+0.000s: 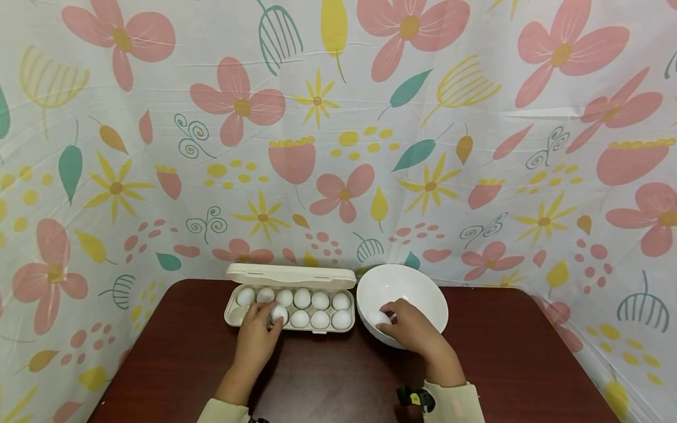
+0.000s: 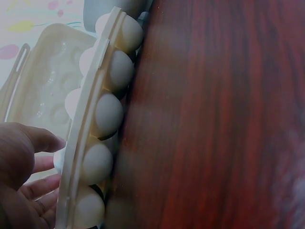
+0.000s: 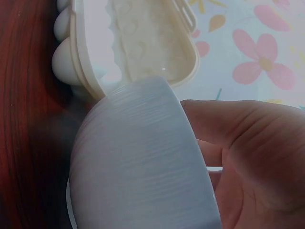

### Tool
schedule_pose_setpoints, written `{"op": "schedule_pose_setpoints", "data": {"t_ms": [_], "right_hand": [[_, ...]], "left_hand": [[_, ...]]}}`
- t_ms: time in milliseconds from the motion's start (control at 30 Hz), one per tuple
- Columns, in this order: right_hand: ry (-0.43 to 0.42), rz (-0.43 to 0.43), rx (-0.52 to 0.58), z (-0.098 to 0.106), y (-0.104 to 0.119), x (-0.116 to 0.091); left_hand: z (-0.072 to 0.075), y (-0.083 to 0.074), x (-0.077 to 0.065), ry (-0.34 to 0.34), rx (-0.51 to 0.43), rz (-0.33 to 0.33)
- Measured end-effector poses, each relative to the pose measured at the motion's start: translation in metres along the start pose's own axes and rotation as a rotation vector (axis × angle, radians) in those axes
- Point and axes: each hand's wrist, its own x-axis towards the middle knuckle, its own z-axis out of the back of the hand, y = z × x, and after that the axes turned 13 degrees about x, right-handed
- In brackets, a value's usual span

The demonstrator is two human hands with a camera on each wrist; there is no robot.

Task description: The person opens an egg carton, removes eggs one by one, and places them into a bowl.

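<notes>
A cream egg carton (image 1: 291, 275) lies with its lid raised at the back of the table, holding several white eggs (image 1: 319, 319) in two rows. My left hand (image 1: 255, 338) pinches an egg (image 1: 279, 314) at the front row, thumb on one side and fingers on the other. To the right of the carton stands a white bowl (image 1: 429, 288). Over its near left rim my right hand (image 1: 415, 329) grips another white egg (image 1: 378, 318) between thumb and fingers. In the right wrist view the bowl's wall (image 3: 143, 157) hides that egg.
The dark reddish-brown table (image 1: 328, 382) spreads in front of the carton and bowl. Directly behind them hangs a white cloth (image 1: 338, 147) printed with flowers and leaves. The bowl stands close beside the carton's right end.
</notes>
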Motion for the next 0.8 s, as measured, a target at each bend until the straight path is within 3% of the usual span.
{"op": "schedule_pose_setpoints", "data": {"t_ms": [800], "right_hand": [[0.018,-0.035,-0.028,-0.0027,-0.0047,0.0002]], "left_hand": [[0.0001,0.004,0.0003,0.041,0.02,-0.017]]}}
